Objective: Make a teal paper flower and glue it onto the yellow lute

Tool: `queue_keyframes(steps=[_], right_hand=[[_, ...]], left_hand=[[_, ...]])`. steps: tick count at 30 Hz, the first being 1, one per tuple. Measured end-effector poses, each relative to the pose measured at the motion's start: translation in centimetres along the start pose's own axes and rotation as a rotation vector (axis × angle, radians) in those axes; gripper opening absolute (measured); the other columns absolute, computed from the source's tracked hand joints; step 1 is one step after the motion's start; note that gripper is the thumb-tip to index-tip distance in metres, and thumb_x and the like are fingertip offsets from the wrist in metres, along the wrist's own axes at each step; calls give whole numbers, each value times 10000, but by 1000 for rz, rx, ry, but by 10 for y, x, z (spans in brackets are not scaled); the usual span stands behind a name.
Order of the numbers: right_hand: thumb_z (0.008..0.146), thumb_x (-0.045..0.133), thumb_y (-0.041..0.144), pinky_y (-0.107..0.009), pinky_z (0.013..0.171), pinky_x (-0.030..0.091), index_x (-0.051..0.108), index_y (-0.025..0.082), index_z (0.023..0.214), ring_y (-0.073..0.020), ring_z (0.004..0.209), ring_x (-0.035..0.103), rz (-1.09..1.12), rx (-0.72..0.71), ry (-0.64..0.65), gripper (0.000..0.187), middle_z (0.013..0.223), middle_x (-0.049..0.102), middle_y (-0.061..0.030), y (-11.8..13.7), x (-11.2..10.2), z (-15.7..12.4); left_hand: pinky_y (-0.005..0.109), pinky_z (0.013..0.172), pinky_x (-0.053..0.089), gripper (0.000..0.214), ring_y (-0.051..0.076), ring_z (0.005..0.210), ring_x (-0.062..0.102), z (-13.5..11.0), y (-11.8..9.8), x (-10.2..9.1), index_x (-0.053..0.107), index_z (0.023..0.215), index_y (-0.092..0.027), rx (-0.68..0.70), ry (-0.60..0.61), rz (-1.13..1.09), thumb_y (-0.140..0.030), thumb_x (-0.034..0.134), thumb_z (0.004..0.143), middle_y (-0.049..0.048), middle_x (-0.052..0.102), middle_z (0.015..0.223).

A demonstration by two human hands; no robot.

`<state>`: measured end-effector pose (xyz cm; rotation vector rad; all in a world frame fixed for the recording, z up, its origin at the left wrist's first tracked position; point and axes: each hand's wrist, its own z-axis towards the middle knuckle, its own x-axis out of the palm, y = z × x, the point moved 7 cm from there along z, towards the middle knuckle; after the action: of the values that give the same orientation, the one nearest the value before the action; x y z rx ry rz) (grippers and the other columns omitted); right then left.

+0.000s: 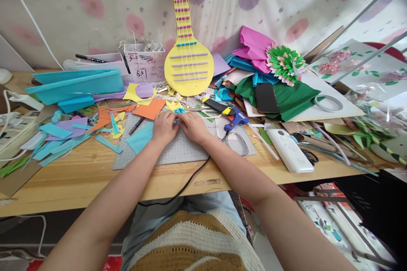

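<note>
Holding sm. blue pc. [179, 111] | btwn L hand [164, 128] & R hand [193, 127] | hands tog., pinching it | over gray mat [186, 149]

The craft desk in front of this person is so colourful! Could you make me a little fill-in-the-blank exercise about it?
1. The left hand and right hand meet at a small piece coloured ____.
2. The mat under the hands is ____.
3. The stringed instrument at the back is mainly ____.
4. The crumpled sheet just right of the dark phone is ____.

Missing words: blue; grey; yellow; green.
</note>
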<state>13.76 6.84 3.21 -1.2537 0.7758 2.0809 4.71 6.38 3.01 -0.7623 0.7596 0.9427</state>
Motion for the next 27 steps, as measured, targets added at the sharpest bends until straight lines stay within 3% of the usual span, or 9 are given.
queue_keyframes(steps=[9, 19, 27], right_hand=[[869, 409, 144, -313, 770, 371, 547, 150, 898, -204, 845, 519, -26, -1, -7, 141, 870, 628, -88, -2, 1, -1], [876, 419, 210, -309, 746, 366, 520, 166, 875, -204, 805, 542, -52, 61, -37, 110, 837, 633, -72, -4, -7, -4], [868, 427, 206, -330, 786, 363, 533, 160, 915, -219, 869, 521, -60, 32, -51, 124, 896, 631, -90, -2, -5, -3]], left_hand=[[379, 828, 387, 127, 250, 928, 560, -3, -9, -13, 589, 880, -199, 9, -57, 29, -195, 519, 775, 74, 643, 912], [358, 810, 386, 121, 235, 896, 571, -2, -9, -17, 596, 875, -206, 4, -92, 10, -227, 496, 811, 63, 655, 880], [365, 805, 375, 117, 237, 894, 563, -4, -9, -18, 598, 874, -212, 1, -107, 17, -238, 502, 812, 66, 657, 893]])
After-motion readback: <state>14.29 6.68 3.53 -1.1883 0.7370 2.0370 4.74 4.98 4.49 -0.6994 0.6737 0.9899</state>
